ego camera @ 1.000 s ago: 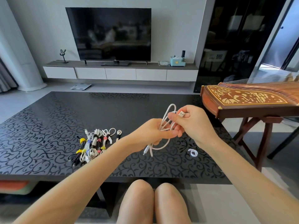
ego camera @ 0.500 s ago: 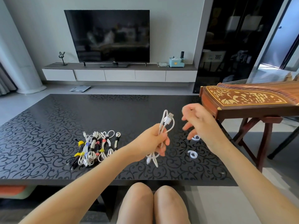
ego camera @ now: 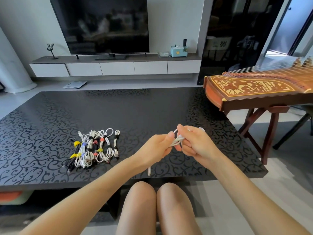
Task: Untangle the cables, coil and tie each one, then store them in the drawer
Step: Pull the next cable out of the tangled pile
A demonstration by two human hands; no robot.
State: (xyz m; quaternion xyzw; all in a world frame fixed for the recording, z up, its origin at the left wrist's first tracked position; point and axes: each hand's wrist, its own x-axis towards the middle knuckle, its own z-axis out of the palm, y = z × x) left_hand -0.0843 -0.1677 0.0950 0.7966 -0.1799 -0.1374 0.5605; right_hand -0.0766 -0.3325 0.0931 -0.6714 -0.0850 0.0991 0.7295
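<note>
Above the front edge of the black table (ego camera: 152, 107), right of its middle, the left hand (ego camera: 155, 146) grips a coiled white cable (ego camera: 176, 141), fingers curled round it. The right hand (ego camera: 194, 143) pinches the same coil. 1 plug end (ego camera: 149, 171) dangles below. The tied cables (ego camera: 94, 146) lie further left along that edge.

A white cable (ego camera: 176, 141), folded into a small coil of several strands, is held above the counter (ego camera: 135, 112) near its near edge, right of the middle. It is pinched between the left grip (ego camera: 155, 148) and the right grip (ego camera: 194, 143). Its loop pokes up between the fingertips, and one white plug end (ego camera: 149, 171) hangs below the left grip.

The coiled cables (ego camera: 94, 146) lie left of the middle, toward the near edge. They are mostly white, a few black, packed side by side and bound with yellow, black, orange-pink or blue ties (ego camera: 77, 143).
</note>
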